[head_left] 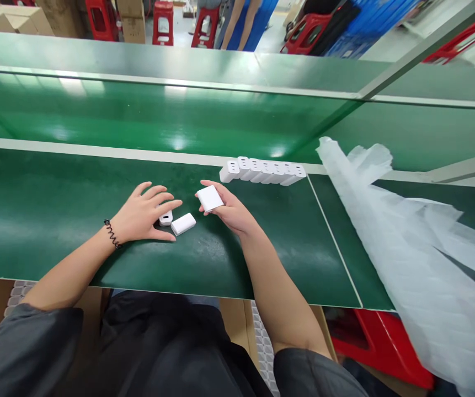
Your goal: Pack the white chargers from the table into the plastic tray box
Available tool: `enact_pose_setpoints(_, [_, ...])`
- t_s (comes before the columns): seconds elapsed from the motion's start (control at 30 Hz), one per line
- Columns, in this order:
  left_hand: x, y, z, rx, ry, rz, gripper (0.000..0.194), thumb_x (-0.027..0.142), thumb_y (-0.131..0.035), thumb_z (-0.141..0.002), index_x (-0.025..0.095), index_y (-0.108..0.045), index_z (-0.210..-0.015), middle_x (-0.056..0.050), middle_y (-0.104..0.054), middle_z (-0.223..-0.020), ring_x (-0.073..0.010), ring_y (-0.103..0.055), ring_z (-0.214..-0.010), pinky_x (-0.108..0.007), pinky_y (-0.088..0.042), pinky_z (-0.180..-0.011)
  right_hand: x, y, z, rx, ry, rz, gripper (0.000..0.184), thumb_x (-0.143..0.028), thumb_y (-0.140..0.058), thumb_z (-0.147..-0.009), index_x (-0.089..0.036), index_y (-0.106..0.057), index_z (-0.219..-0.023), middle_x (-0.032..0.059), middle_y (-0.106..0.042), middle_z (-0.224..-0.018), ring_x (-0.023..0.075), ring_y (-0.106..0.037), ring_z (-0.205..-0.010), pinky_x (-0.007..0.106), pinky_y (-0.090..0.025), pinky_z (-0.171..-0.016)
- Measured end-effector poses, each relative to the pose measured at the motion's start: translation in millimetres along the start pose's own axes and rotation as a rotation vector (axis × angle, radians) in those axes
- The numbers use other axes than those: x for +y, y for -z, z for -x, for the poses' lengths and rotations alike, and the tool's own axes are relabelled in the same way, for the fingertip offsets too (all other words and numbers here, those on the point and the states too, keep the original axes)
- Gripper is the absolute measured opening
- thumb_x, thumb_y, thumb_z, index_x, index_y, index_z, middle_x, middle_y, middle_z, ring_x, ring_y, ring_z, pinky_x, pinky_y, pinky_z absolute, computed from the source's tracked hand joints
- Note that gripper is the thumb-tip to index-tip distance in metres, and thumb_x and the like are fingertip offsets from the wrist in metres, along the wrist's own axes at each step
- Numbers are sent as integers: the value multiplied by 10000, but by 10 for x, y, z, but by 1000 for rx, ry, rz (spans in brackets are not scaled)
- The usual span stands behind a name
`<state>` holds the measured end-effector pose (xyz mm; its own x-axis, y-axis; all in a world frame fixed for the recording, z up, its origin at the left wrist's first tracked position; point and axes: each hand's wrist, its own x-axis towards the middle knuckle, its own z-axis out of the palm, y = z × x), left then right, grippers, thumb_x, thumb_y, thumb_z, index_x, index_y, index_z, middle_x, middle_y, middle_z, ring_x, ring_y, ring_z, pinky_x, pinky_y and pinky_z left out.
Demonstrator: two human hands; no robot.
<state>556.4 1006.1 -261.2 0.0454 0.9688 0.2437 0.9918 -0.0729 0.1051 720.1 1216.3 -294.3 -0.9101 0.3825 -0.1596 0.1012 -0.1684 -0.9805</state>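
The right hand (229, 208) grips a white charger (210, 199) between thumb and fingers, just left of the charger row (266, 172). Farther left of that row, the left hand (144, 214) holds thumb and fingers apart around a ported charger (165, 219), beside a white block (183, 224). Translucent packing sheets (411, 248) lie right of the row.

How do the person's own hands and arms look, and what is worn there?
The left hand and right hand wear no gloves. A black, coiled band circles the left wrist; the right wrist is bare. The short sleeves are dark grey.
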Motion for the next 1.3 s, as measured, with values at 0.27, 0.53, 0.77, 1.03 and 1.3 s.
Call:
enact_pose_setpoints(0.27, [266, -194, 1, 3, -116, -59, 396, 352, -578, -935, 191, -554, -1296, -76, -710, -1148, -275, -536, -1259, -552, -270, -1159, -139, -12, 115, -111, 123, 22, 830, -270, -758, -704, -375, -401, -1447, 40, -512, -1390, 197, -628, -980, 365, -540, -863])
enact_pose_setpoints(0.53, [276, -165, -16, 196, 3, -74, 371, 445, -538, -907, 181, -647, -1144, -60, -714, -902, -255, -612, -996, -527, -351, -1113, -152, -51, 159, -373, 175, 101, 705, -291, -765, -773, -303, -475, -1415, 33, -638, -1127, 179, -624, -968, 347, -507, -890])
enact_pose_setpoints(0.77, [177, -228, -25, 174, 60, -72, 477, 582, -497, -934, 174, -686, -1093, -76, -695, -887, -260, -596, -974, -524, -359, -1099, -55, -64, 81, -449, 136, 173, 478, -250, -759, -759, -212, -613, -1212, 48, -657, -1108, 188, -616, -1025, 365, -477, -958])
enact_pose_setpoints(1.03, [165, -249, -14, 129, 90, -94, 725, 662, -530, -875, 110, -563, -1343, -131, -674, -1025, -295, -576, -1036, -550, -315, -1135, 30, -74, 16, -355, 158, 250, 379, -236, -681, -786, -243, -660, -1164, 57, -608, -1179, 217, -609, -1090, 399, -488, -980])
enact_pose_setpoints(1.3, [132, -205, -11, 126, 138, -9, 606, 559, -576, -896, 143, -546, -1336, -116, -680, -1059, -275, -585, -1082, -513, -312, -1140, 89, -85, 8, -338, 217, 261, 387, -214, -665, -802, -232, -615, -1185, 68, -634, -1280, 239, -587, -1216, 462, -456, -1082])
